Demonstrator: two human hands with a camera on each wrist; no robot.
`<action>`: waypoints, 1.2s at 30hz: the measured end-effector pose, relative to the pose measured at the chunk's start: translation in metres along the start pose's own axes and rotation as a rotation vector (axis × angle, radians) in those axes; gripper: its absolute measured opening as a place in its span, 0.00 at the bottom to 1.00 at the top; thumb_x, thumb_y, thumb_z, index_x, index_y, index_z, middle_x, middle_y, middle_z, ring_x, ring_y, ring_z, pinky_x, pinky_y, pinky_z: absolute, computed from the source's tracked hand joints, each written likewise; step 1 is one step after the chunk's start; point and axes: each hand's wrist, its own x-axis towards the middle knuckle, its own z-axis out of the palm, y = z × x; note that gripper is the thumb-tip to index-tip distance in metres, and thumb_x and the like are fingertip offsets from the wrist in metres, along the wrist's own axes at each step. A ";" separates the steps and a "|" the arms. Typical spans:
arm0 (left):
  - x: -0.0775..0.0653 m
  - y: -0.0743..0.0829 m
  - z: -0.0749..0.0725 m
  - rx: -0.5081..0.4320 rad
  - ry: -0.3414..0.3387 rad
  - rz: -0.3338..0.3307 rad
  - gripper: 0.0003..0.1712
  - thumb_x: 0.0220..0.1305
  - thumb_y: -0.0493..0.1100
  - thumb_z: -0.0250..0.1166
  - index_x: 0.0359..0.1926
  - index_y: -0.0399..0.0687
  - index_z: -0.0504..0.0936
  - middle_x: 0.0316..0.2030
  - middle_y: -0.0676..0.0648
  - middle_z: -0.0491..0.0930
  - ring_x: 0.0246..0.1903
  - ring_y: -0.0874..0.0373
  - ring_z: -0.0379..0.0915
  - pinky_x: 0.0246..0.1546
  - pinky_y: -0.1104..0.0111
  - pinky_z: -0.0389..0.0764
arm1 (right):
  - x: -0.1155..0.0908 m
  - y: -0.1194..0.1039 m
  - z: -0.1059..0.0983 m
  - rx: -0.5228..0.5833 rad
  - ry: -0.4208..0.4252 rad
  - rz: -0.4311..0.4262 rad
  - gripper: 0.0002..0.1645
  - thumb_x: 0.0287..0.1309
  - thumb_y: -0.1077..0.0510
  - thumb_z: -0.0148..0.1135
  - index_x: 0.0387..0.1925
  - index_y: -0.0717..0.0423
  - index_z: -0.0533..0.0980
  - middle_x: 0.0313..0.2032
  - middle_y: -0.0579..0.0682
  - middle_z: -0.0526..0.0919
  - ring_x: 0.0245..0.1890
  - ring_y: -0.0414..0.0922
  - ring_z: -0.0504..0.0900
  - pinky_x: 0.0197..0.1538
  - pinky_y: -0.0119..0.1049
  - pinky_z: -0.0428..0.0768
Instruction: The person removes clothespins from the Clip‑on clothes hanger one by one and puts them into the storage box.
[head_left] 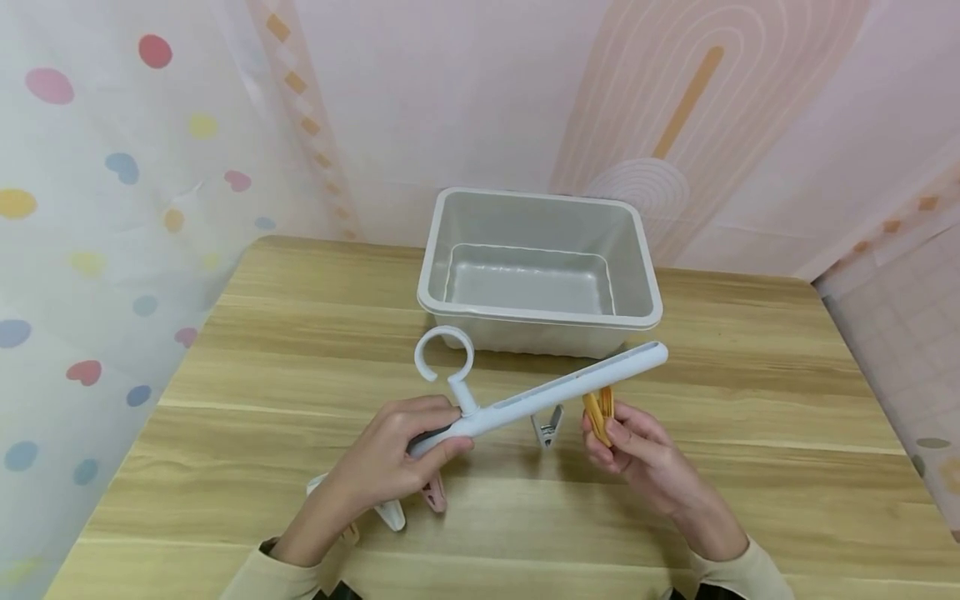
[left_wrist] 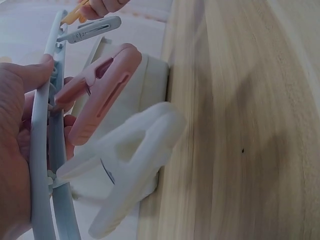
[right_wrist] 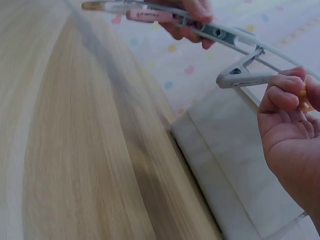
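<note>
A light blue clip hanger (head_left: 558, 392) with a round open hook (head_left: 470, 354) is held up over the table. My left hand (head_left: 390, 454) grips its bar near the hook, thumb along the near side. My right hand (head_left: 648, 458) pinches a yellow-orange clip (head_left: 596, 418) at the underside of the bar, toward its right end. Between the hands a grey clip (left_wrist: 95, 31) hangs from the bar. A pink clip (left_wrist: 92, 120) and a white clip (left_wrist: 145, 170) hang at the left hand's side. Behind the left wrist a tan clip (head_left: 349, 534) shows partly.
A grey-beige plastic bin (head_left: 540, 318) stands at the back of the wooden table (head_left: 750, 375), just behind the hanger. Patterned cloth (head_left: 450, 100) covers the wall behind the table and along its left side.
</note>
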 end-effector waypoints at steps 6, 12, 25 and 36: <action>0.002 -0.001 -0.001 0.020 0.010 0.054 0.03 0.61 0.37 0.70 0.35 0.48 0.84 0.27 0.54 0.78 0.23 0.77 0.74 0.28 0.83 0.76 | 0.003 0.005 0.006 -0.308 0.196 -0.046 0.12 0.76 0.68 0.38 0.48 0.64 0.71 0.33 0.42 0.77 0.27 0.39 0.69 0.28 0.39 0.66; 0.004 0.001 0.000 0.082 0.043 0.106 0.04 0.61 0.38 0.71 0.33 0.49 0.83 0.25 0.55 0.76 0.20 0.77 0.75 0.27 0.85 0.74 | 0.007 0.016 0.016 -0.568 0.389 -0.168 0.08 0.72 0.72 0.45 0.47 0.71 0.70 0.34 0.44 0.81 0.30 0.37 0.76 0.28 0.35 0.76; 0.005 0.002 -0.001 0.317 0.094 0.194 0.11 0.69 0.50 0.65 0.30 0.51 0.80 0.25 0.57 0.76 0.23 0.72 0.64 0.24 0.87 0.64 | 0.004 0.021 0.015 -1.142 0.659 -0.351 0.15 0.55 0.78 0.64 0.44 0.68 0.78 0.30 0.58 0.87 0.31 0.32 0.81 0.42 0.17 0.79; 0.004 0.004 -0.008 0.303 -0.011 0.142 0.10 0.64 0.44 0.69 0.29 0.53 0.76 0.22 0.59 0.69 0.23 0.75 0.61 0.22 0.87 0.61 | 0.005 0.017 0.003 -1.502 0.634 -0.562 0.23 0.75 0.50 0.52 0.41 0.67 0.80 0.27 0.53 0.81 0.26 0.39 0.73 0.29 0.26 0.72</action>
